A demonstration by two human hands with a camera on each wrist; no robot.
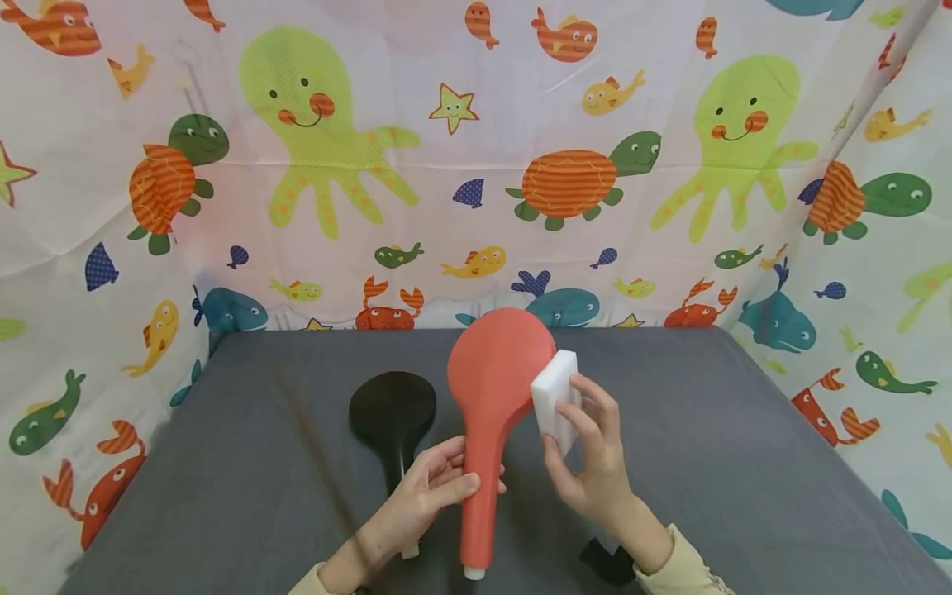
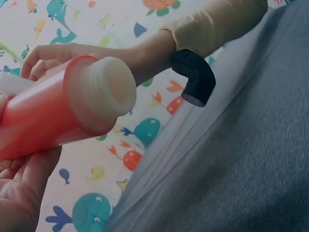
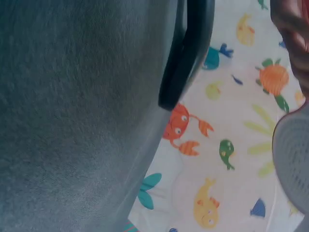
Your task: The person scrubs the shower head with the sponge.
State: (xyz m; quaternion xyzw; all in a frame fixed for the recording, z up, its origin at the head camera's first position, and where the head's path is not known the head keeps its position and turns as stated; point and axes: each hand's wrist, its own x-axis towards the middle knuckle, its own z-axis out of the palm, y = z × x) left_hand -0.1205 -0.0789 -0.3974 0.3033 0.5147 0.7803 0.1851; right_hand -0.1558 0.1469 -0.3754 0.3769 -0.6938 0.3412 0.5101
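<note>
A red handheld shower head is held upright above the table, its handle gripped by my left hand. In the left wrist view, the white threaded end of that handle points toward the camera. My right hand pinches a white sponge block between thumb and fingers, at the right edge of the round head. The grey dotted nozzle face appears in the right wrist view, on the side away from the head camera. Whether the sponge touches the face is hidden.
A black handheld shower head lies on the grey cloth-covered table, left of the red one and partly behind my left hand. Around the table hangs a white curtain printed with sea animals. A black curved mount sits at my right wrist.
</note>
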